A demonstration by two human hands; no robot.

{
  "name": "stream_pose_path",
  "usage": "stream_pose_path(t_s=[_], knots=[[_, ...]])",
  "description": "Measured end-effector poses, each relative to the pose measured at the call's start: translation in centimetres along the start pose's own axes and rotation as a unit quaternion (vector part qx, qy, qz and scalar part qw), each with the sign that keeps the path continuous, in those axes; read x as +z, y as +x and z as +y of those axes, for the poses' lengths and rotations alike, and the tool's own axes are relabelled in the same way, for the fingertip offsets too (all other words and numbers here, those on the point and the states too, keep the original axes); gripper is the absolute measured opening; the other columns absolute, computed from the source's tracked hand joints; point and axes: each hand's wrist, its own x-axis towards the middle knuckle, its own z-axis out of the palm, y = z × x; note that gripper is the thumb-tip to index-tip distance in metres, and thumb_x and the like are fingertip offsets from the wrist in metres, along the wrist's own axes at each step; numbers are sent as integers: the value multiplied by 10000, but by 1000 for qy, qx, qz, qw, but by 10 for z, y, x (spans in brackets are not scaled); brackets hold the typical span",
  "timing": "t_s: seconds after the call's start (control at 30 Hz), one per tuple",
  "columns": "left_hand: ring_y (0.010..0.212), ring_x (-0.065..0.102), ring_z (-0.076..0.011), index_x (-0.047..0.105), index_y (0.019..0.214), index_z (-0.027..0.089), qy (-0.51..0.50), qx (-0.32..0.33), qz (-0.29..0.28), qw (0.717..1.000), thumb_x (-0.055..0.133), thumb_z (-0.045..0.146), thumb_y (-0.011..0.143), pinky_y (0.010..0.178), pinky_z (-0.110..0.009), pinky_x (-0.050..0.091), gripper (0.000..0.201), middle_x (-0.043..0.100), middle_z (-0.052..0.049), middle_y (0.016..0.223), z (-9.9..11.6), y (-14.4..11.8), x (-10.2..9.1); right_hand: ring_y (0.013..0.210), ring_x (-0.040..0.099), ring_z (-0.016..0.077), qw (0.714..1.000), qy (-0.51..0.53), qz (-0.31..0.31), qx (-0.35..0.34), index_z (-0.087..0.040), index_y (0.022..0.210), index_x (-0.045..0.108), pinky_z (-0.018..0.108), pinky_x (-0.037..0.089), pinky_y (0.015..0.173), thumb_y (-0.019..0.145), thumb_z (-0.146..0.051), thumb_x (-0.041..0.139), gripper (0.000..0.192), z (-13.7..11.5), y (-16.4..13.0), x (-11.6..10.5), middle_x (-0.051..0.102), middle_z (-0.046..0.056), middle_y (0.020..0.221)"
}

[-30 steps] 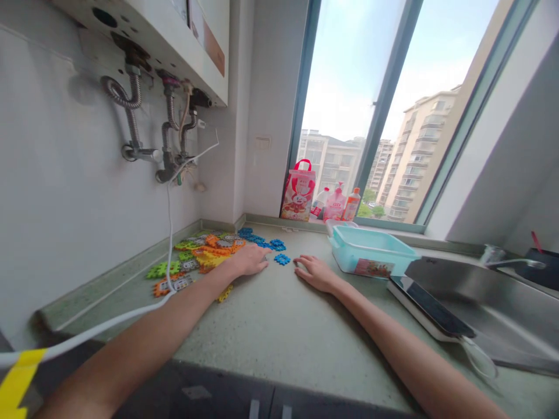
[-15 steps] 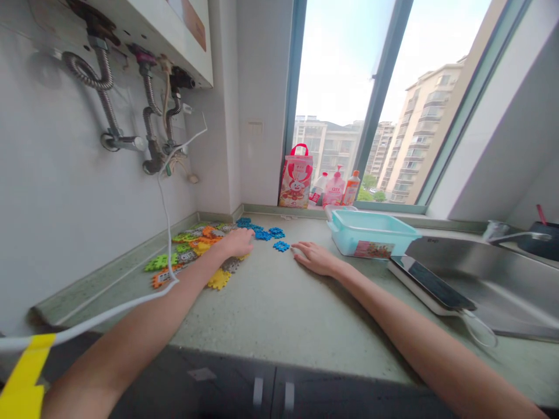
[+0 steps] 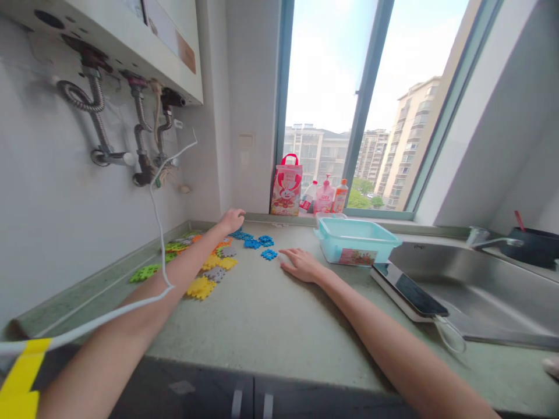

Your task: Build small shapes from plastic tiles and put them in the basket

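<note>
My left hand point(image 3: 232, 220) reaches over the far end of the puzzle pieces, its fingers apart and pointing right, with nothing visible in them. Just under it lie several blue interlocking pieces point(image 3: 252, 244), some partly covered by the hand. A separate blue piece point(image 3: 269, 255) rests on the counter, close to the fingertips of my right hand point(image 3: 301, 265). That hand lies flat and open on the surface. Beside and beneath my left forearm are yellow pieces point(image 3: 201, 287), grey pieces point(image 3: 215, 274) and green pieces point(image 3: 145, 273), with orange ones partly hidden.
A turquoise plastic tub point(image 3: 356, 238) stands right of my right hand. A phone on a white block point(image 3: 413, 294) sits at the edge of the steel sink point(image 3: 484, 279). A white cable point(image 3: 162, 233) hangs across my left forearm. Bottles and a pink bag point(image 3: 287, 189) line the windowsill.
My left hand has moved farther back and up, from the pile's right side to above the blue pieces. My right hand stays beside the single blue piece. The view has shifted slightly.
</note>
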Motion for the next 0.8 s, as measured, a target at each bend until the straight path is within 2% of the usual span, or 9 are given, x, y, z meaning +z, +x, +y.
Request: stream_pose_path(t_s=[0.07,0.13,0.2,0.27,0.43,0.53,0.67,0.8], knots=[[1396,538,-304,592,1490,235,10,-27,-19,999,400,403,985,1171,-412,429,565,572,-117,1524,16,17,10,1375,560,335,1000,-5,0,4,-253,1558,510,510,422,1145,1033,-524,479,592,-1,-1,-2,596,132,1516],[1406,519,-398,590,1495,226,26,-64,-44,997,421,544,967,1145,-531,433,639,559,-180,1526,26,24,24,1378,560,324,1000,-8,-2,7,-269,1558,508,495,423,1150,1032,-534,484,589,-2,-1,-5,598,114,1518],[1424,465,-500,616,1468,198,46,-96,-69,992,500,674,896,1132,-651,389,753,563,-240,1506,29,25,41,1380,560,321,1000,-6,-4,1,-262,1566,496,488,426,1150,1034,-550,476,605,-2,-1,-7,598,113,1519],[1423,452,-535,613,1471,204,64,-117,-92,987,536,748,846,1132,-698,347,832,574,-258,1491,30,24,57,1381,559,327,1000,-7,-4,-8,-259,1565,495,497,430,1143,1037,-563,465,610,0,1,-7,593,115,1524],[1480,384,-523,464,1590,101,93,-115,-131,980,401,843,859,1204,-642,269,1044,449,-323,1574,39,20,81,1370,569,319,1000,-6,0,-1,-332,1578,464,500,431,1134,1032,-581,481,600,5,3,-4,604,90,1511],[1505,348,-513,408,1620,91,91,-94,-139,982,333,885,859,1222,-613,249,1102,406,-326,1602,55,7,85,1418,525,352,1000,21,7,17,-308,1615,404,532,403,1154,1004,-679,487,720,7,4,-3,506,131,1595],[1524,338,-471,378,1639,120,76,-52,-143,985,252,875,894,1233,-564,253,1068,387,-299,1626,84,-28,87,1537,361,406,997,67,13,40,-235,1663,320,560,327,1218,863,-817,610,1031,7,4,-1,309,210,1698],[1526,343,-439,378,1644,165,57,4,-152,987,137,801,968,1227,-569,254,958,388,-267,1635,106,-71,81,1548,338,413,996,90,2,29,-269,1664,316,599,283,1236,777,-795,730,1111,6,3,-1,282,204,1712]])
